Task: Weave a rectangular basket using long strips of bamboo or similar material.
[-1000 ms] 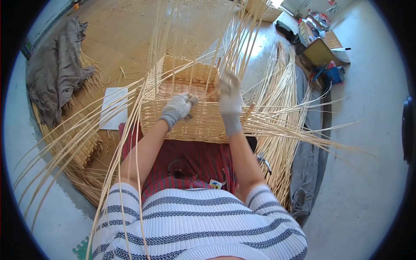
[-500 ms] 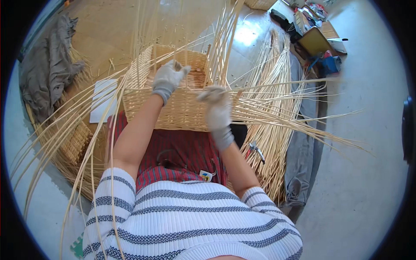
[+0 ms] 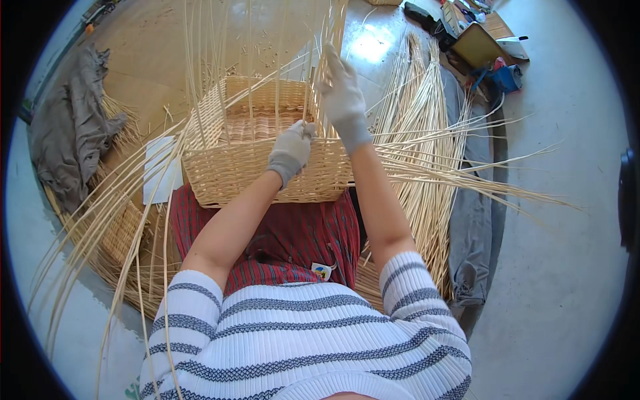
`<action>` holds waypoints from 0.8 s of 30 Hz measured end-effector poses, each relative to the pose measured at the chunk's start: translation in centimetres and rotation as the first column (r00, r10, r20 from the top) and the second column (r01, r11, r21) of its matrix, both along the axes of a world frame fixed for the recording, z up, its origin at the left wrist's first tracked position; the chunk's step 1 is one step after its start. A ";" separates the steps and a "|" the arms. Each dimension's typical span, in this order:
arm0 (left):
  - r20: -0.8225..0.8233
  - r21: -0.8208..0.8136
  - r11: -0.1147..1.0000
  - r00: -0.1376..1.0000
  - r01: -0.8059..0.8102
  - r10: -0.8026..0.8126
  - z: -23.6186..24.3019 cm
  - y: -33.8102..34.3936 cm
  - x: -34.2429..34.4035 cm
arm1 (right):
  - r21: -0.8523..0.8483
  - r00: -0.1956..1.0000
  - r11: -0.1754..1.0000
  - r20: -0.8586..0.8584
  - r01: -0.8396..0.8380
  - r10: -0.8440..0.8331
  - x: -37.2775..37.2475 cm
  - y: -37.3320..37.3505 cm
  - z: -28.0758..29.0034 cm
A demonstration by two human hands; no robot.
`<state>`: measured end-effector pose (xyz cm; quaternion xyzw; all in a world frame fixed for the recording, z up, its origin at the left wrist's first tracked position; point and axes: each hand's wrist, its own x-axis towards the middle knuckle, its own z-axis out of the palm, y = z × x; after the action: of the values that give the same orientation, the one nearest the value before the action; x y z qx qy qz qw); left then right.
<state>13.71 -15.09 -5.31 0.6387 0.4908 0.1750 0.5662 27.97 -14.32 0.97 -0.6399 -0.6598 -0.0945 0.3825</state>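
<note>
Where a woven basket (image 3: 247, 173) is gripped at its near rim (image 3: 250, 143) by the gloved left hand (image 3: 292, 148), upright canes (image 3: 336, 23) are overlapped by the right hand (image 3: 344, 97), grip indiscernible.

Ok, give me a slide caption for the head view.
Left hand at the near side of a basket, right hand raised at upright canes, a pale bundle lying to the right.
</note>
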 end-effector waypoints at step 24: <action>0.460 0.344 0.492 0.600 -0.800 0.654 -4.3 -0.6 -30.3 | -0.328 0.736 0.895 -0.677 -0.303 0.002 -16.7 -10.0 -6.0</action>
<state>-16.56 -15.74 -9.61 0.4643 0.5673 0.6090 0.3028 11.27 -24.32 -5.03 -0.6398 -0.5372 0.3134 0.4515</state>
